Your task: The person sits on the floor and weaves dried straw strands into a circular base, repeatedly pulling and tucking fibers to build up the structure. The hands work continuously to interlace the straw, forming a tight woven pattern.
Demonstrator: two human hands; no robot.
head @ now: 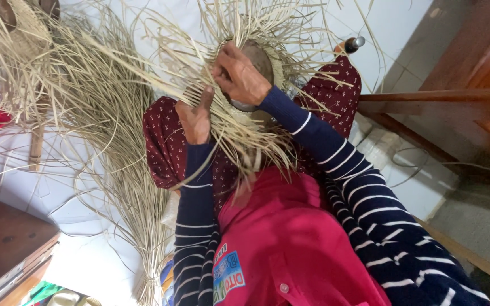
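Head view, looking down over my lap. Work piece: a half-woven straw hat [256,107] with long loose strands fanning out all round, sitting over a dark rounded form [261,59] that rests on my knees, against the maroon patterned cloth [163,141].

Left hand [195,116]: fingers curled in, thumb up, pinching a few flat straw strands [188,68] at the left edge of the weave. Grip narrow, closed on the strands; exactly how many it holds I cannot tell.

Right hand [239,73]: laid over the crown of the form, fingers bent and pressed down onto the weave, holding the straw against the form. Fingertips are buried among strands, so I cannot tell whether they pinch anything.

The two hands are near each other, not touching.

A large bundle of loose straw [137,192] lies to the left on the pale floor [92,260], tied at its lower end. Wooden furniture [472,96] at right.
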